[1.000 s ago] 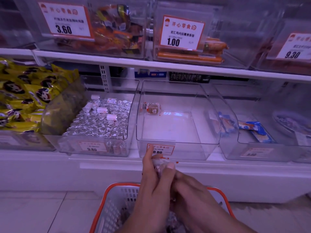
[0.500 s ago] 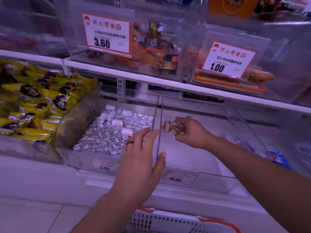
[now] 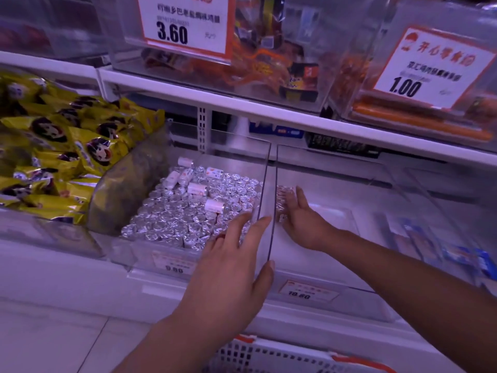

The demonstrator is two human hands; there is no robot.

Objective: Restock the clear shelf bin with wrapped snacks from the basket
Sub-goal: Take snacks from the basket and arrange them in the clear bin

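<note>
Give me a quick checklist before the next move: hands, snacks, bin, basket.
1. Right hand inside the clear shelf bin: ok, it is in the bin near its left wall.
2. Wrapped snacks in the bin: ok, they lie at the right hand's fingertips against the left wall.
3. Right hand's grip let go: cannot tell; the fingers look stretched toward the snacks, touching or just apart.
4. Left hand free: ok, it is open, holds nothing, and hangs in front of the silver-wrapped candy bin.
5. Room left in the bin: ok, most of the floor is bare.
6. Basket within reach: ok, its rim shows just below the hands.
</note>
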